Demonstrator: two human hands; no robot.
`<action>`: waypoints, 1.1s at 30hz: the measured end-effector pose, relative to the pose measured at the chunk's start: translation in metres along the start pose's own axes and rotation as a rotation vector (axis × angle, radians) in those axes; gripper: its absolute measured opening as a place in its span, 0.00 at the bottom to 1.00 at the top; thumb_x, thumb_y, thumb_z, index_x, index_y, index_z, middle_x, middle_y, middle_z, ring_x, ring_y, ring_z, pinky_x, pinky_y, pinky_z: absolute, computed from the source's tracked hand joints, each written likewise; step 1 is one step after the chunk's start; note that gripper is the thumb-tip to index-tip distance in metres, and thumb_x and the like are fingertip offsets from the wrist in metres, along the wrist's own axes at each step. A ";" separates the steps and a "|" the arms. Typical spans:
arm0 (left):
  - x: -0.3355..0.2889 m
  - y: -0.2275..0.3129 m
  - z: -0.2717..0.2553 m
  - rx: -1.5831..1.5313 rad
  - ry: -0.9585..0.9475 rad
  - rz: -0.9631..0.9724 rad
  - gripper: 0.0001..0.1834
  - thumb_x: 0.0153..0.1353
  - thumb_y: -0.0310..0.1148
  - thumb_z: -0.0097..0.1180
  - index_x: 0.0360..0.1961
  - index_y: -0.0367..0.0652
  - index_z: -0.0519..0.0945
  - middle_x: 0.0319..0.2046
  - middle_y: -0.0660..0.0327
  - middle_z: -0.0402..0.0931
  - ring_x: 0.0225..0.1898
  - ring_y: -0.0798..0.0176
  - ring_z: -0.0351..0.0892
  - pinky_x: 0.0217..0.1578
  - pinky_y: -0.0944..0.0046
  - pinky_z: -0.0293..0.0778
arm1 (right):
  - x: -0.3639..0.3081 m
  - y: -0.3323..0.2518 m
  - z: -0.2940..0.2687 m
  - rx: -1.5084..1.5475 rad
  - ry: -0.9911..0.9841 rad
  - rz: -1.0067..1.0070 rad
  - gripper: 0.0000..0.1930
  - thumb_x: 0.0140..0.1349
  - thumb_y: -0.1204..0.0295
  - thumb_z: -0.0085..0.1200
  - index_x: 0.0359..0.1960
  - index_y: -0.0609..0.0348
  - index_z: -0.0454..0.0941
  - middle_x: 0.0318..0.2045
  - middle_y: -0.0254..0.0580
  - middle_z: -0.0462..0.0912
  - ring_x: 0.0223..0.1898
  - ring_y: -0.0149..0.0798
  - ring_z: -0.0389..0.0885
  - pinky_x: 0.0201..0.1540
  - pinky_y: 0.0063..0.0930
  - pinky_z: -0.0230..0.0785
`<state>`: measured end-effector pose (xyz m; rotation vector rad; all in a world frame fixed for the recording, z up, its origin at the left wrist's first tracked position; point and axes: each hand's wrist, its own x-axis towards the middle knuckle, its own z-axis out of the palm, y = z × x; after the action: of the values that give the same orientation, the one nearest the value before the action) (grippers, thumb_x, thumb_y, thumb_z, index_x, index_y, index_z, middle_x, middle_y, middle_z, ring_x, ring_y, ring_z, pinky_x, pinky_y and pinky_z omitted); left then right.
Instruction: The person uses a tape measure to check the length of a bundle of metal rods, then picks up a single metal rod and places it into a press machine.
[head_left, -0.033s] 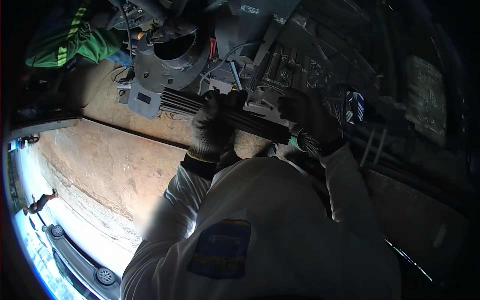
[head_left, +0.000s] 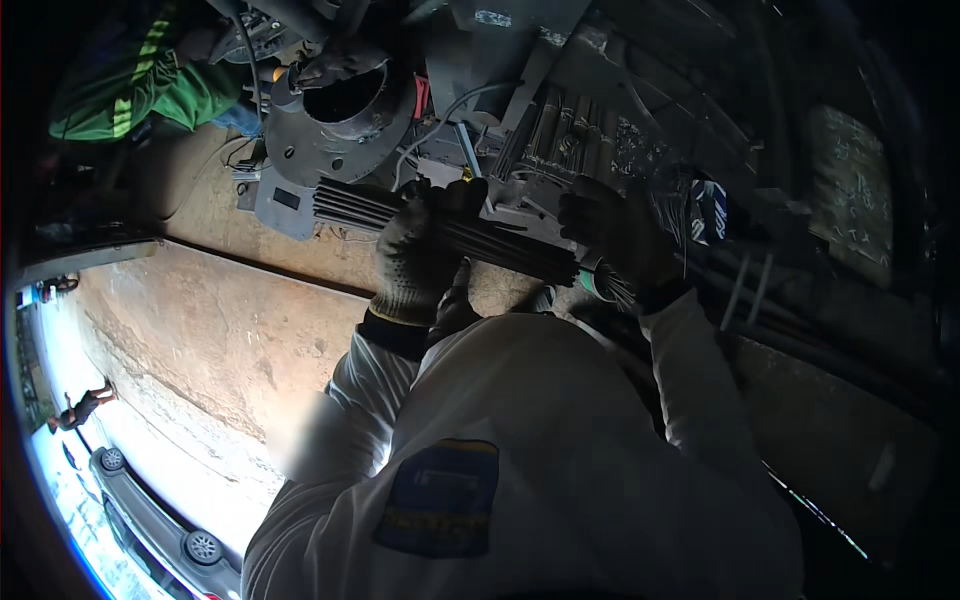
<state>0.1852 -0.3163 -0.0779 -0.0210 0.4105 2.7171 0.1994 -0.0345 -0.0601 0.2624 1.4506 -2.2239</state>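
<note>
Dim workshop clutter fills the top of your view, with a brown dirt floor (head_left: 230, 330) lit on the left. Your gloved left hand (head_left: 425, 250) is clenched around a bundle of thin dark rods (head_left: 500, 245), gripping it near its middle. The bundle lies almost level, tilting down toward the right, in front of your chest. Your gloved right hand (head_left: 620, 235) grasps the same bundle at its right end, where the rod tips fan out just below the glove. The bundle's left end sticks out past your left hand, just under a round grey metal flange (head_left: 300, 145) with a dark hole. Behind the flange lies a green cloth (head_left: 150, 85). Your white sleeves (head_left: 700, 400) fill the lower frame.
</note>
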 end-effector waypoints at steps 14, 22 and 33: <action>0.010 0.009 0.016 -0.010 -0.127 0.177 0.14 0.62 0.36 0.57 0.46 0.41 0.78 0.46 0.58 0.78 0.58 0.55 0.73 0.71 0.46 0.50 | -0.009 0.049 -0.015 0.648 0.097 -0.003 0.46 0.61 0.28 0.31 0.66 0.54 0.62 0.62 0.54 0.67 0.64 0.52 0.64 0.67 0.51 0.52; 0.012 -0.008 0.031 0.078 -0.110 0.044 0.14 0.63 0.39 0.56 0.47 0.47 0.80 0.48 0.57 0.78 0.60 0.50 0.71 0.71 0.47 0.50 | 0.001 0.048 0.018 0.749 0.006 0.066 0.45 0.59 0.29 0.37 0.65 0.54 0.63 0.58 0.53 0.70 0.60 0.53 0.70 0.65 0.49 0.62; 0.017 -0.013 0.051 0.118 -0.041 0.081 0.08 0.60 0.35 0.59 0.39 0.47 0.78 0.33 0.65 0.79 0.46 0.60 0.79 0.71 0.45 0.51 | -0.014 0.065 -0.012 0.891 0.079 -0.019 0.40 0.62 0.32 0.38 0.60 0.55 0.69 0.49 0.51 0.79 0.54 0.53 0.76 0.60 0.50 0.67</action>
<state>0.1769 -0.2838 -0.0338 0.0855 0.5704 2.7624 0.2419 -0.0409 -0.1119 0.6153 0.3957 -2.7600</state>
